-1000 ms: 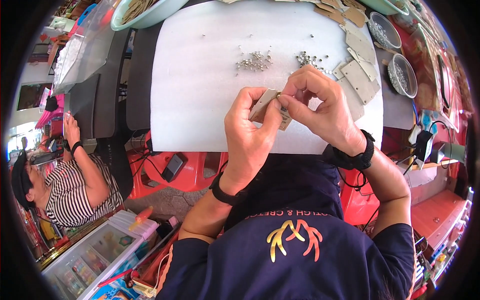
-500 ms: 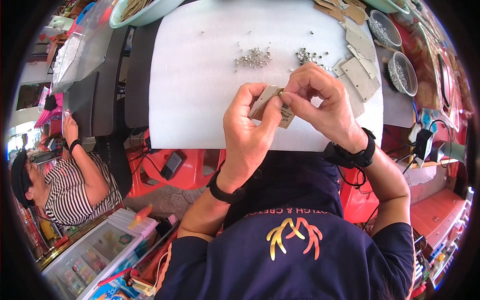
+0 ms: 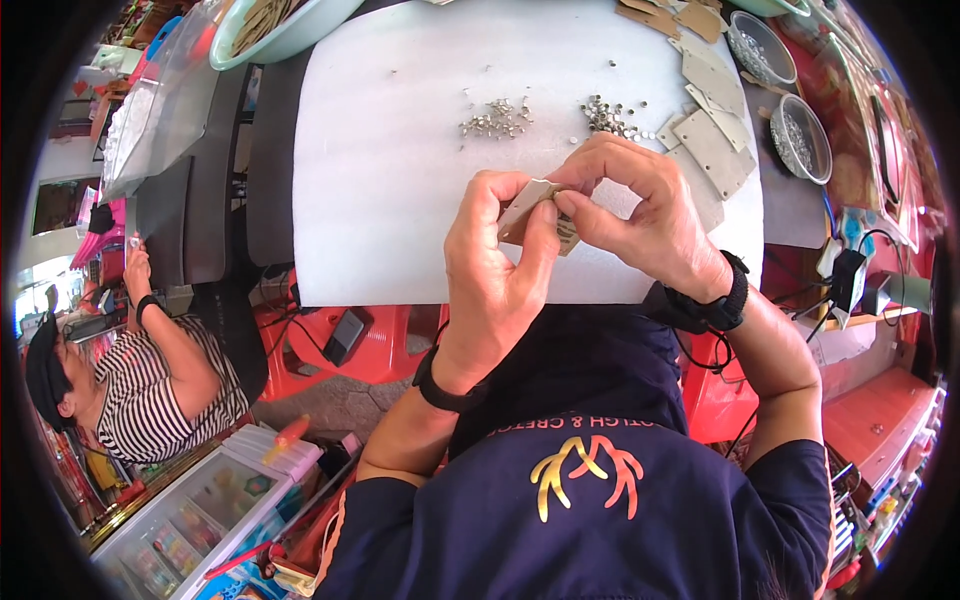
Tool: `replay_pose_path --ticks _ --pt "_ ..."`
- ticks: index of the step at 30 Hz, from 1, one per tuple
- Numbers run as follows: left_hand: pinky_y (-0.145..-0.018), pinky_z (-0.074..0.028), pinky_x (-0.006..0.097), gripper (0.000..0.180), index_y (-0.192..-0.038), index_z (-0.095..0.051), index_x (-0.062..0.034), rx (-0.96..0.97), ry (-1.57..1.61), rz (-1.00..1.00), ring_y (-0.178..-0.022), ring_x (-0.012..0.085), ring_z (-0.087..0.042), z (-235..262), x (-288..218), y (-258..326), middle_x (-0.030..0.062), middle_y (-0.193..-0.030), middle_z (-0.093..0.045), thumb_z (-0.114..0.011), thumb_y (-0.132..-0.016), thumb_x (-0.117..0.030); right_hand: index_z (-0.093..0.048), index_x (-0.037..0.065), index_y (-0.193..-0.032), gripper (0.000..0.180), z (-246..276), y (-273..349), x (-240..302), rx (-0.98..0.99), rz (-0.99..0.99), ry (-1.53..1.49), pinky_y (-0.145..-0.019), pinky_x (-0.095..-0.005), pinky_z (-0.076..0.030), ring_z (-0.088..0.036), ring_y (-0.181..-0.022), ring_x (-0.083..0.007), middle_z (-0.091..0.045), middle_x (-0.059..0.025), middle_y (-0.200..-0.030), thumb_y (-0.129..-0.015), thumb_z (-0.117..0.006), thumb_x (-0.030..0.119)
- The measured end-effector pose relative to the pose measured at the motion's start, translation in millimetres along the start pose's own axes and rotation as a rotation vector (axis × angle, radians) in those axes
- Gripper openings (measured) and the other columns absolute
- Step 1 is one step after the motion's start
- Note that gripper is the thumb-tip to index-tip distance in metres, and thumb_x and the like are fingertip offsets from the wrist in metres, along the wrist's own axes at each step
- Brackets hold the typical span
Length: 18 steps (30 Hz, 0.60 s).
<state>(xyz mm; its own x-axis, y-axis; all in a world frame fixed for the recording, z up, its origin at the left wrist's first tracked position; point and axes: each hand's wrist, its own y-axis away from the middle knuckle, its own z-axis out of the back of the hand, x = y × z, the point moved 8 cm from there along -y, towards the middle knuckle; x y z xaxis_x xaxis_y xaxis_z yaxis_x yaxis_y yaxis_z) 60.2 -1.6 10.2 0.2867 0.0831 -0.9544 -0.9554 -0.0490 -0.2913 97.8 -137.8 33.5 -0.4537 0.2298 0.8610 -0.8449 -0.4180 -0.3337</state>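
Left hand point(image 3: 495, 270) gripping a small tan card point(image 3: 527, 205) at frame centre, above the white desk point(image 3: 390, 150). Right hand point(image 3: 640, 215) pinching at the card's top edge, perhaps with a stud, too small to tell. Best to keep the card steady and press straight. Farther up, two stud piles point(image 3: 497, 120), more cards point(image 3: 712, 150), bowls point(image 3: 800, 138) at upper right.

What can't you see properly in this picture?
- Head view: the tan card piece is mostly covered by the left hand and right hand.
- What the right fingertips pinch is too small to tell.
- The small metal bits on the white mat are too tiny to identify.
- The green bowl is cut off by the top edge.
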Motion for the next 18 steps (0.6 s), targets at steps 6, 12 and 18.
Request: replay_pose_path --ticks 6,12,18 --pt "-0.064 -0.049 0.027 0.015 -0.102 -0.05 -0.0001 0.043 0.02 0.013 -0.072 0.011 -0.057 -1.7 -0.5 1.1 0.0081 -0.086 -0.058 -0.06 -0.091 -0.001 -0.065 0.0 -0.089 0.014 0.1 1.7 -2.9 0.02 -0.057 -0.025 -0.067 -0.03 -0.051 -0.062 -0.071 -0.0162 -0.063 -0.0076 -0.077 -0.081 -0.067 0.012" --pt "-0.067 -0.049 0.026 0.017 -0.105 -0.05 0.0002 0.056 0.086 0.052 -0.076 0.01 -0.057 -1.0 4.4 4.9 0.0073 -0.09 -0.058 -0.061 -0.092 -0.004 -0.06 -0.001 -0.091 0.013 -5.9 5.7 -12.0 0.077 -0.191 -0.105 -0.07 -0.0255 -0.049 -0.057 -0.077 -0.0097 -0.06 -0.0026 -0.082 -0.084 -0.062 0.01" --pt "-0.072 -0.049 0.025 0.019 -0.107 -0.05 0.0001 0.076 0.145 0.103 -0.082 0.0089 -0.057 0.1 7.1 5.0 0.0061 -0.094 -0.058 -0.062 -0.094 -0.005 -0.064 -0.002 -0.094 0.021 -8.2 6.9 -18.4 0.122 -0.365 -0.281 -0.073 -0.0267 -0.052 -0.061 -0.076 -0.0081 -0.066 -0.0044 -0.081 -0.088 -0.063 0.018"
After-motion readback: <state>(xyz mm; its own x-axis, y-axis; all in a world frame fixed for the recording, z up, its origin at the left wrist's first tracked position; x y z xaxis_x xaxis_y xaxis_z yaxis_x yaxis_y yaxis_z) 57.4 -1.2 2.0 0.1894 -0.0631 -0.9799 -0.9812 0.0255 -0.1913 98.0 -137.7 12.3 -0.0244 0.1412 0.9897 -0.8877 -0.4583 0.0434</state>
